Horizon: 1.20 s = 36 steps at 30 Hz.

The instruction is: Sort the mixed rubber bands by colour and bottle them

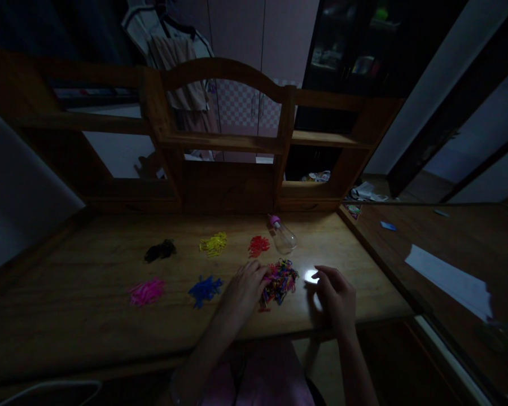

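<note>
A mixed-colour pile of small elastic-looking bands (283, 282) lies on the wooden desk in front of me. At its left edge my left hand (249, 282) rests with curled fingers against the bands; whatever is under the fingertips is hidden. Right of the pile, beside a bright light reflection, my right hand (335, 290) is closed in a pinch, and I cannot make out anything in it. Sorted heaps lie to the left and behind: red bands (259, 246), yellow bands (214, 244), blue bands (205, 290), pink bands (147, 292) and black bands (160, 250).
A clear bulb-shaped bottle with a pink cap (284, 237) lies behind the mixed pile. The desk's wooden shelf unit (228, 186) rises along the back. On a lower surface to the right are a white sheet (449, 279) and a small blue card (388, 226).
</note>
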Tool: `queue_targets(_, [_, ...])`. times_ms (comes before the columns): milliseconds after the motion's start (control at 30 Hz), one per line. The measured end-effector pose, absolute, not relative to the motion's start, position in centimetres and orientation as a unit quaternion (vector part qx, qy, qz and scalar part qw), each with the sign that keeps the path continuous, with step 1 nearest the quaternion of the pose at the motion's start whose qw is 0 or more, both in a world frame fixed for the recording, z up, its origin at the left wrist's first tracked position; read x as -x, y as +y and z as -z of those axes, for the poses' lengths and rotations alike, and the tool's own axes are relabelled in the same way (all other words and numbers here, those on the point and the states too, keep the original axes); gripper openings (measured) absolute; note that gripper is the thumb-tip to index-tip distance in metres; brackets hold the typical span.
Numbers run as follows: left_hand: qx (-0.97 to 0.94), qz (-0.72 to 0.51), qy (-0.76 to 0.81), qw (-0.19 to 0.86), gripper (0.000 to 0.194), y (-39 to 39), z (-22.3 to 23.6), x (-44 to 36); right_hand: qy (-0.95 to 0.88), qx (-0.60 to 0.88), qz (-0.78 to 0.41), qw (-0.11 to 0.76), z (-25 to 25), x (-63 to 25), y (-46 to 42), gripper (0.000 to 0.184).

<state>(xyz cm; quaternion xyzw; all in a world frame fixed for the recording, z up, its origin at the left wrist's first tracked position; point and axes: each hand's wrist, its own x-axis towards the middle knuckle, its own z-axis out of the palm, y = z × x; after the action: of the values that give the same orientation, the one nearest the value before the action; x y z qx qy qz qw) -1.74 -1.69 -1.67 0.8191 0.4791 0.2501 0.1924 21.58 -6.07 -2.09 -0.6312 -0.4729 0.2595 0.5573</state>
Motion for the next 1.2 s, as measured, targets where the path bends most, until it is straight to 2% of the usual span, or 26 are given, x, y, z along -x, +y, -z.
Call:
queue_targets(200, [-0.782, -0.295, 0.504, 0.220, 0.008, -1.0, 1.9, 1.6, -0.450, 0.613, -0.296, 0.578, 2.1, -22.0, -6.2, 0.023])
queue_targets(400, [-0.692, -0.382, 0.514, 0.334, 0.014, -0.8, 1.6, 2.2, -0.456, 0.623, -0.290, 0.565, 2.3, -22.1, -6.3, 0.021])
queue_targets(667, [-0.581, -0.422, 0.506, 0.477, 0.025, -1.7, 0.6, 2.5, -0.505, 0.611, -0.270, 0.547, 1.2, -20.0, -6.3, 0.023])
queue_targets(800, [-0.577, -0.435, 0.512, 0.464, 0.021, -2.3, 0.3, 2.3, -0.594, 0.536, -0.309, 0.514, -0.8, -15.9, -6.3, 0.033])
queue_targets(967, [-0.587, -0.453, 0.521, 0.424, 0.017, -2.8, 0.2, 2.4, -0.617, 0.493, -0.333, 0.515, -1.2, -13.1, -5.4, 0.017])
queue_targets(1200, [-0.503, -0.472, 0.502, 0.522, 0.018, -2.8, 0.5, 2.8, -0.522, 0.493, -0.446, 0.534, -0.1, -13.4, -4.9, 0.021])
